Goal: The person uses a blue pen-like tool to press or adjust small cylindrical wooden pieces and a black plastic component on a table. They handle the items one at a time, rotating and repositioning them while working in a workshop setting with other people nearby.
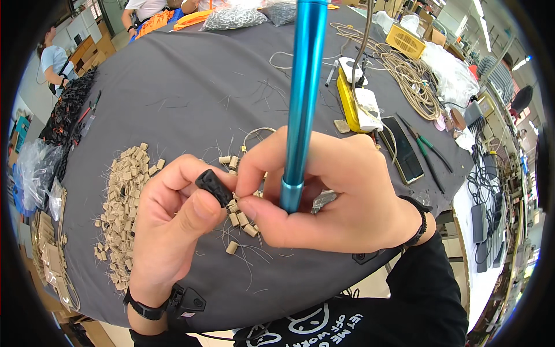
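My left hand [179, 214] pinches a short black cylindrical piece [214, 187] between thumb and fingers, above the grey-covered table. Close beside it, my right hand [341, 194] is closed around the lower end of a shiny blue metallic pen-like tool [304, 87], which rises upright past the top of the picture. The thumb and index fingertips of that hand press together next to the black piece; whatever lies between them is too small to make out. Several small tan cylinders with thin wire leads [238, 218] lie on the cloth beneath my hands.
A large heap of the tan cylinders [124, 202] spreads at the left. On the right lie a yellow-and-white power strip [352, 95], a phone [402, 151], green-handled pliers [428, 153] and coiled beige cable [413, 81]. Other people stand beyond the table [191, 75].
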Demonstrator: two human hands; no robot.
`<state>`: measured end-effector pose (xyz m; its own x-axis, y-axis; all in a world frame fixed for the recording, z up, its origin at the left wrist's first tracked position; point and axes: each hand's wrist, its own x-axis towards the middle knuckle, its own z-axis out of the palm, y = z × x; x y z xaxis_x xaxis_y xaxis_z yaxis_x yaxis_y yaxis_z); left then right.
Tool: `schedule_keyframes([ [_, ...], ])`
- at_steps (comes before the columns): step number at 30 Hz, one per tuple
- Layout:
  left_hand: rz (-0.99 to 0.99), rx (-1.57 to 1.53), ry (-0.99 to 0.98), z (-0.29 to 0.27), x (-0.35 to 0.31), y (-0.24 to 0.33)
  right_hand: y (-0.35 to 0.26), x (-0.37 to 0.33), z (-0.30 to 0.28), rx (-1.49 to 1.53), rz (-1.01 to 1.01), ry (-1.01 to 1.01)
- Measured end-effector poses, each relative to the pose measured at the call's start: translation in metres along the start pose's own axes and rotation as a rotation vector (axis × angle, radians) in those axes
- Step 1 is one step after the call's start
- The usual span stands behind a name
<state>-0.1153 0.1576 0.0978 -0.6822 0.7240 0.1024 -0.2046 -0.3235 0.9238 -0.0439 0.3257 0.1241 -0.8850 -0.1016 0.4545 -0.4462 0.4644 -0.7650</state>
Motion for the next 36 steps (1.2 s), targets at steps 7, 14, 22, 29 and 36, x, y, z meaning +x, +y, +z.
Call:
schedule_keyframes([
  [7,-0.024,0.022,-0.047,-0.001,-0.001,0.001,0.004,0.000,0.003,0.041,-0.015,0.090],
  [14,-0.019,0.030,-0.029,0.000,0.000,0.001,0.002,0.000,0.001,0.142,0.033,0.083],
  [22,0.004,0.013,-0.014,0.000,0.000,-0.001,-0.004,0.003,-0.004,0.325,0.028,0.125],
  [29,-0.017,0.005,-0.011,0.001,-0.002,0.000,0.002,0.008,0.001,0.690,-0.324,0.395],
  [36,-0.047,-0.031,-0.037,0.005,-0.001,-0.002,0.007,0.003,0.001,0.572,-0.375,0.385],
])
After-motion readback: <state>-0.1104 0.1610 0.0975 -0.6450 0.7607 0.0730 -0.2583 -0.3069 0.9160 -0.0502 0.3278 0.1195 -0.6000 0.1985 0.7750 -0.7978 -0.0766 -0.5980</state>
